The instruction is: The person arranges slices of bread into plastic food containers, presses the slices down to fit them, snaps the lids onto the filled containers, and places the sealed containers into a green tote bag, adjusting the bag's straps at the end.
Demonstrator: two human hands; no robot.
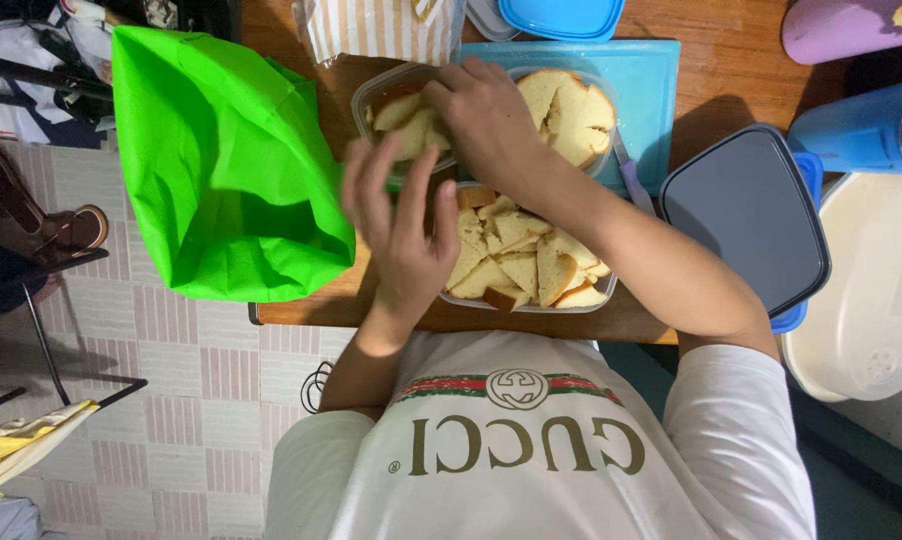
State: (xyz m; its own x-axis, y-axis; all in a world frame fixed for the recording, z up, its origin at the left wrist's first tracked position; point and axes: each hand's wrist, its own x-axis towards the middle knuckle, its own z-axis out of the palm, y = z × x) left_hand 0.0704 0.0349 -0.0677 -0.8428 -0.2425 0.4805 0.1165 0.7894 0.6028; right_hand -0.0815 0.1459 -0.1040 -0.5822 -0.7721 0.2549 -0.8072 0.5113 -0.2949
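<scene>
My right hand (486, 120) reaches into a clear plastic container (369, 95) at the back of the wooden table (301, 312), its fingers curled over a piece of bread (408, 128). Beside it sits another clear container with large bread slices (571, 115). A third container nearer me holds several cut bread pieces (521, 262). My left hand (401, 235) hovers, blurred, with fingers spread and nothing in it. It is at that container's left edge, next to an open bright green bag (221, 170).
A blue cutting board (656, 70) lies under the far containers, with a purple-handled knife (631, 182) at its edge. A dark grey lid (746, 215) lies to the right. A blue jug (861, 130) and a white tub (871, 290) stand further right. A blue lid (561, 15) and striped bag (381, 28) are behind.
</scene>
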